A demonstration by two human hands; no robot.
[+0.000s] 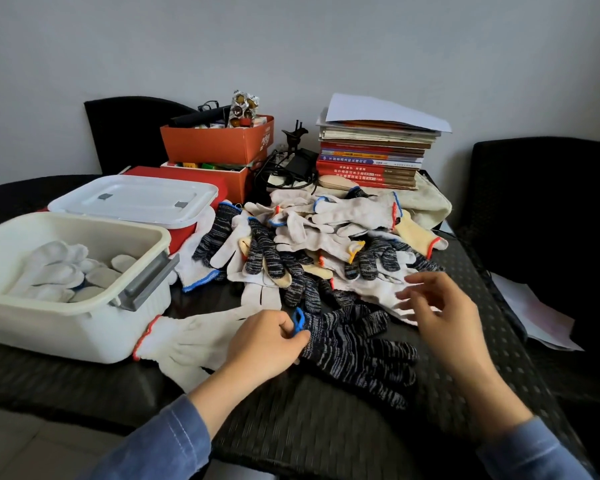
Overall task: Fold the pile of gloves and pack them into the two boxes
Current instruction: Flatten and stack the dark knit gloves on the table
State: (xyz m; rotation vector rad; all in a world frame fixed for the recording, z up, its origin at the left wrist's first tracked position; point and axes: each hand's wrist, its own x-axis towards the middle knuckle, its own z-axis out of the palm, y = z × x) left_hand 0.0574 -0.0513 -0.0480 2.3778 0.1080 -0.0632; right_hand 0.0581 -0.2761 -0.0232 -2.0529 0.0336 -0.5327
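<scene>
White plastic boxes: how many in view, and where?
2. The open box sits at near left and holds folded white gloves. The lidded box sits directly behind it. No others show, though the clutter farther back could hide one.

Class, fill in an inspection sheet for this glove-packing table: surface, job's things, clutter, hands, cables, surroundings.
Surface: dark woven table, crowded along the back.
Job's things: open box holds white gloves; lidded box behind it, closed; unsorted pile of gloves mid-table; white glove with red cuff lies beside the open box.
Clutter: stacked orange boxes; stack of books.
Hands: left hand pinches the blue cuff of the dark glove; right hand hovers over the pile's near edge, fingers spread, holding nothing.
Cables: black cables tangled between the orange boxes and the books.
Surroundings: grey wall; black chairs; papers at the right.
</scene>
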